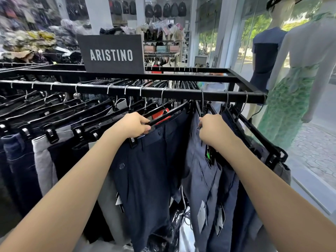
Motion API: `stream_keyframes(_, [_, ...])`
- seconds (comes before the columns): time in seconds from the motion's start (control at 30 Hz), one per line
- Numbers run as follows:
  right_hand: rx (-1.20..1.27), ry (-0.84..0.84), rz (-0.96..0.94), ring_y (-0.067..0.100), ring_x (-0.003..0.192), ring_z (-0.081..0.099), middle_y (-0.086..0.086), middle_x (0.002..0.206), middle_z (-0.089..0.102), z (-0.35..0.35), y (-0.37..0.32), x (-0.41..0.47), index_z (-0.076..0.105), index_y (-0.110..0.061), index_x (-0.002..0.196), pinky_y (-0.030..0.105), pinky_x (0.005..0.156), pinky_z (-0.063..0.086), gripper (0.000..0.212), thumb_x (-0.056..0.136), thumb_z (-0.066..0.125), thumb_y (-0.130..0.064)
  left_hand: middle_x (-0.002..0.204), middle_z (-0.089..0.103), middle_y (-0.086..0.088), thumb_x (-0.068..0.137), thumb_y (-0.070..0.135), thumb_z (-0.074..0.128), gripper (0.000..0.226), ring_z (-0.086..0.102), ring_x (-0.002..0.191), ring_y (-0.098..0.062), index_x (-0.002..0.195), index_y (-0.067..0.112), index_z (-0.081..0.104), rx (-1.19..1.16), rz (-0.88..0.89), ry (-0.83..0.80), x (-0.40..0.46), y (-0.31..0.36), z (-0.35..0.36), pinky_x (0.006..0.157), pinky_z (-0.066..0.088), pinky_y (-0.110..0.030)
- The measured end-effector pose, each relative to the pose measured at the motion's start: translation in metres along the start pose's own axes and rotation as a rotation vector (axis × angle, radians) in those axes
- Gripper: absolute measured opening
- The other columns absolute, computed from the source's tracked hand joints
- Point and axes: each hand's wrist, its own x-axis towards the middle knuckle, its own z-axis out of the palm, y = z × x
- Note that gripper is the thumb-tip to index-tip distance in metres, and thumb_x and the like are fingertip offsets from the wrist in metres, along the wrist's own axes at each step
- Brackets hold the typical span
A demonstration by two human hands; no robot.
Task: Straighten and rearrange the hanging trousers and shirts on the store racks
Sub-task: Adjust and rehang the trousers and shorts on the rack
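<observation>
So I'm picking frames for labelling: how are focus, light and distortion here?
Head view: hands and navy trousers sharp; back shelves soft; daylight blows out the window behind the mannequins; wide lens bows the rail and stretches the forearms.

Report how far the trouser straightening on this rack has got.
Done: nothing shows as finished. In hand: the left hand grips the black clip hanger of the navy trousers; the right hand holds the grey-blue pair beside it. Left: hangers to the left sit crowded and slanted on the rail.
</observation>
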Motion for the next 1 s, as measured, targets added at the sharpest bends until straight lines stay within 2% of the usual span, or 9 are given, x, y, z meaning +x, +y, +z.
stream_keyframes(0.17, [-0.107,0.021,-0.085,0.036,0.11,0.055,0.017,0.108,0.065,-0.01,-0.013,-0.005,0.065,-0.009,0.111,0.041,0.086,0.051,0.033,0.083,0.052,0.002,0.11,0.069,-0.003,0.095,0.032,0.057,0.034,0.064,0.101,-0.019,0.126,0.021,0.062,0.091,0.02,0.006,-0.014,0.013,0.006,0.092,0.047,-0.029])
stream_keyframes(0.3, [-0.1,-0.025,-0.109,0.036,0.117,0.05,0.019,0.113,0.061,-0.004,-0.024,-0.006,0.065,-0.011,0.116,0.041,0.091,0.048,0.035,0.086,0.05,0.001,0.089,0.072,-0.003,0.095,0.028,0.056,0.022,0.066,0.087,-0.02,0.099,0.013,0.072,0.115,0.077,0.028,-0.023,0.021,0.01,0.079,0.054,-0.032])
stream_keyframes(0.4, [-0.088,-0.05,-0.1,0.036,0.106,0.055,0.019,0.108,0.061,0.002,-0.016,-0.006,0.068,-0.011,0.107,0.038,0.083,0.051,0.032,0.083,0.05,0.0,0.08,0.074,-0.003,0.094,0.019,0.054,0.023,0.065,0.068,-0.018,0.084,0.011,0.072,0.005,0.069,0.103,-0.026,0.028,0.011,0.06,0.055,-0.026])
stream_keyframes(0.47, [-0.075,-0.052,-0.097,0.036,0.097,0.058,0.018,0.104,0.06,-0.002,-0.009,-0.007,0.068,-0.011,0.097,0.037,0.075,0.05,0.026,0.082,0.049,0.0,0.081,0.074,-0.007,0.093,0.017,0.053,0.024,0.064,0.066,-0.019,0.08,0.009,0.072,0.006,0.075,0.159,-0.028,0.038,0.008,0.06,0.054,-0.026])
stream_keyframes(0.57, [-0.066,-0.07,-0.125,0.037,0.102,0.054,0.021,0.102,0.057,-0.008,-0.006,-0.011,0.064,-0.007,0.092,0.04,0.075,0.049,0.02,0.085,0.048,0.002,0.079,0.074,-0.001,0.093,0.017,0.054,0.023,0.063,0.075,-0.014,0.083,0.012,0.074,-0.001,0.05,0.227,-0.033,0.044,-0.001,0.071,0.052,-0.024])
stream_keyframes(0.67, [-0.095,-0.067,-0.147,0.034,0.094,0.054,0.015,0.089,0.048,-0.012,-0.005,-0.014,0.049,-0.009,0.074,0.037,0.071,0.041,0.017,0.087,0.047,0.002,0.078,0.074,0.001,0.094,0.015,0.054,0.021,0.061,0.063,-0.002,0.087,0.01,0.073,-0.074,-0.002,0.268,-0.05,0.037,-0.008,0.054,0.041,-0.007])
stream_keyframes(0.77, [-0.127,-0.052,-0.172,0.033,0.097,0.057,0.014,0.085,0.047,-0.017,-0.002,-0.015,0.043,-0.008,0.076,0.037,0.073,0.041,0.017,0.088,0.048,0.002,0.083,0.074,-0.004,0.095,0.013,0.054,0.016,0.052,0.042,0.007,0.098,0.016,0.07,-0.162,-0.042,0.31,-0.072,0.021,-0.017,0.041,0.034,-0.003])
stream_keyframes(0.87, [-0.142,-0.03,-0.214,0.037,0.092,0.059,0.017,0.094,0.055,-0.016,-0.001,-0.013,0.047,-0.006,0.077,0.038,0.072,0.044,0.012,0.085,0.051,0.002,0.08,0.074,0.004,0.096,0.016,0.056,0.02,0.047,0.041,0.0,0.109,0.015,0.071,-0.166,-0.086,0.343,-0.094,0.0,-0.031,0.039,0.035,-0.007])
stream_keyframes(1.0, [-0.128,-0.035,-0.206,0.033,0.071,0.05,0.013,0.075,0.049,-0.009,0.0,-0.005,0.046,-0.007,0.069,0.037,0.062,0.04,0.018,0.082,0.053,0.003,0.07,0.072,0.019,0.096,0.018,0.057,0.021,0.051,0.07,-0.016,0.111,0.017,0.071,-0.186,-0.142,0.305,-0.12,-0.021,-0.037,0.036,0.037,-0.014])
